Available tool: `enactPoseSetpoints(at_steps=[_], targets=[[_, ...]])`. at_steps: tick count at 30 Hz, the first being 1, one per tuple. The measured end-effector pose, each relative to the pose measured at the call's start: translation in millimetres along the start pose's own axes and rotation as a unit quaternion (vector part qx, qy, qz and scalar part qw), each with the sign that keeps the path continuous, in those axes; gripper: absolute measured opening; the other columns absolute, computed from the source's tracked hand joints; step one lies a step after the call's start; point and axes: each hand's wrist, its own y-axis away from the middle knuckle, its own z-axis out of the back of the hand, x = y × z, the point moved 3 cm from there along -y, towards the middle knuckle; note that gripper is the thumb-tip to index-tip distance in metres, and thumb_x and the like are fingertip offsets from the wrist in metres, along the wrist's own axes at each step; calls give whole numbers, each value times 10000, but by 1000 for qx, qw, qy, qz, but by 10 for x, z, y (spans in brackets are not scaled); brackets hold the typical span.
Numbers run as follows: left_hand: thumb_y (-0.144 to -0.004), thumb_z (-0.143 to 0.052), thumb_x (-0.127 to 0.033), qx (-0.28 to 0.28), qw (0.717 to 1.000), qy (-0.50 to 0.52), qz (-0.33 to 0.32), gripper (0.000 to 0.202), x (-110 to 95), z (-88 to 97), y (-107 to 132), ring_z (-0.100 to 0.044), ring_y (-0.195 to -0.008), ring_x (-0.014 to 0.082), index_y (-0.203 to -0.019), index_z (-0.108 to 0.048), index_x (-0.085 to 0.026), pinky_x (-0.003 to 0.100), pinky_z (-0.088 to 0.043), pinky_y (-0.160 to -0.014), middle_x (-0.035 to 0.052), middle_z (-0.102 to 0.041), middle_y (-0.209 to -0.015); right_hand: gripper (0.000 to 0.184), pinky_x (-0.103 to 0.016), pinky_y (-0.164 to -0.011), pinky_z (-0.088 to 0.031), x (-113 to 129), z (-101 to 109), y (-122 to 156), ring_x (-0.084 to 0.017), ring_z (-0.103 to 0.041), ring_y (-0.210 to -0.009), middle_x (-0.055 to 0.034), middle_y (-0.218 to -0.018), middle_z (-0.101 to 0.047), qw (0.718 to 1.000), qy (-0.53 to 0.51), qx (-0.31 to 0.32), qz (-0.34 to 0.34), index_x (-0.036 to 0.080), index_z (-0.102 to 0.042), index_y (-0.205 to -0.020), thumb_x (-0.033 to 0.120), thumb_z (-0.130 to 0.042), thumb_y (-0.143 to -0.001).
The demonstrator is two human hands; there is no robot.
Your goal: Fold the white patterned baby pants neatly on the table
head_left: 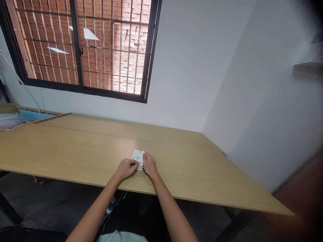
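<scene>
A small stack of white printed cards lies on the wooden table, near its front edge. They could also be flat paper packets; the print is too small to read. Layered edges and a thin dark line show at the near side of the stack. My left hand is closed, with thumb and fingertips pinching the lower left part. From the right, my right hand grips the side edge, thumb on top. The fingers' undersides are hidden.
The light wooden table runs wide in front of me, with a seam along its rear part. At the far left, a box holds blue and clear plastic material. Behind stand a white wall and a barred window.
</scene>
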Motion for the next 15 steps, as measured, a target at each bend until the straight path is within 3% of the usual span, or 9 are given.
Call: enactPoseSetpoints(at_steps=[4, 15], targets=[[-1012, -529, -448, -5, 1000, 12, 1, 332, 23, -12, -4, -692, -860, 181, -995, -726, -182, 383, -509, -887, 49, -757, -970, 465, -388, -926, -427, 5, 13, -3, -257, -639, -1039, -102, -1099, -711, 1000, 1, 1, 6, 238, -653, -1079, 444, -237, -1074], [-1001, -540, -464, -11, 1000, 24, 11, 335, 33, -11, -8, -682, -876, 179, -975, -720, -182, 381, -513, -877, 50, -746, -971, 437, -423, -1004, -397, -60, -34, -14, -283, -598, -1169, -136, -1226, -680, 1000, 8, 6, -6, 207, -615, -1254, 429, -289, -1064]])
